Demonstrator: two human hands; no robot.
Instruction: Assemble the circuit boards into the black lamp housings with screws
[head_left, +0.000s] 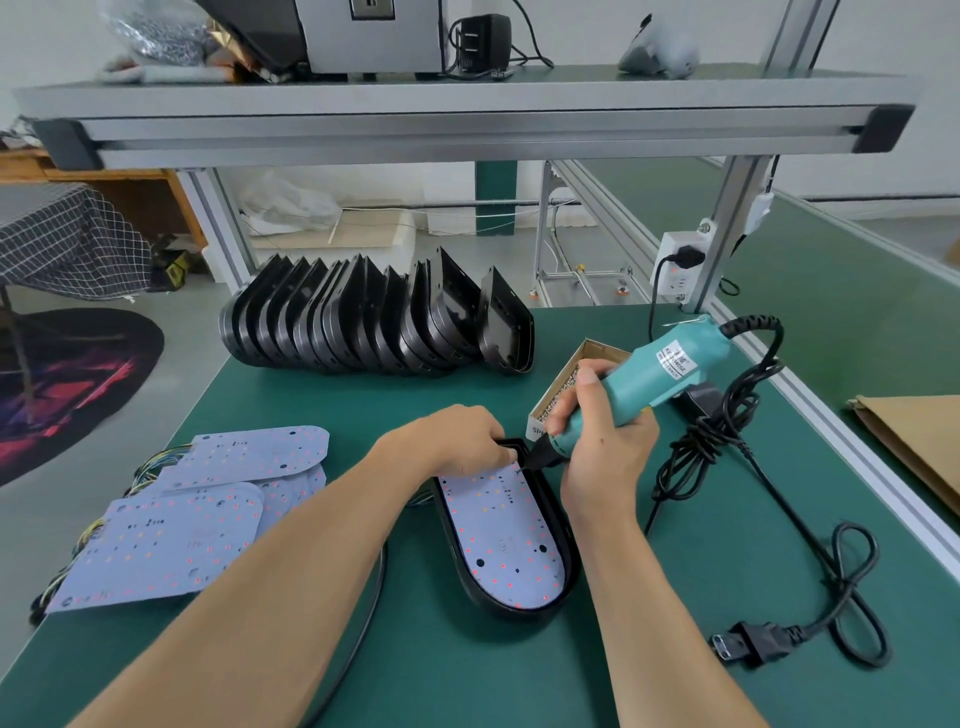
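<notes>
While the left hand (457, 436) steadies the housing (569, 545), the right hand (602, 415) grips the screwdriver (649, 374) — bit on board (498, 535).

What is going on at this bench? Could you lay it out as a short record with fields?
Right hand: grips the electric screwdriver, tip at the far end of the circuit board
Left hand: fingers curled at the far end of the housing, steadying it
Board: sits inside that housing
Spare boards: stacked at left
Empty housings: row behind
Screw box: beside the screwdriver
</notes>
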